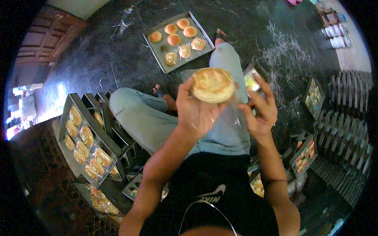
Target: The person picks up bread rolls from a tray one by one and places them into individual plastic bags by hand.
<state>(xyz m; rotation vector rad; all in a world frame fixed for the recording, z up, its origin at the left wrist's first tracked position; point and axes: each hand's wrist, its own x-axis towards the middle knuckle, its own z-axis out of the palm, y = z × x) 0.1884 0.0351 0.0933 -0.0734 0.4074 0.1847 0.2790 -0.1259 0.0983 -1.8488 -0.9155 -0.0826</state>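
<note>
My left hand (pixel 199 116) holds up a round golden bun (pixel 213 85), gripping it by its sides above my lap. Clear plastic film shows around the palm and behind the bun. To the right, my right hand (pixel 262 110) is blurred, its fingers spread apart, and I see no bun in it. Its fingertips are close to a white and yellow packet or stack (pixel 252 80) beside my knee; contact is unclear. Beyond my legs, a metal baking tray (pixel 162 64) carries several bare round buns (pixel 173 39) and three wrapped buns with round labels (pixel 185 51).
At my left stands a tilted metal tray (pixel 63 126) of wrapped long buns (pixel 87 135), with more trays behind it. Right of me are trays of packed bread (pixel 302 159) and slatted racks (pixel 342 129). Metal tins (pixel 336 37) stand at the far right. The dark floor (pixel 251 20) is scuffed.
</note>
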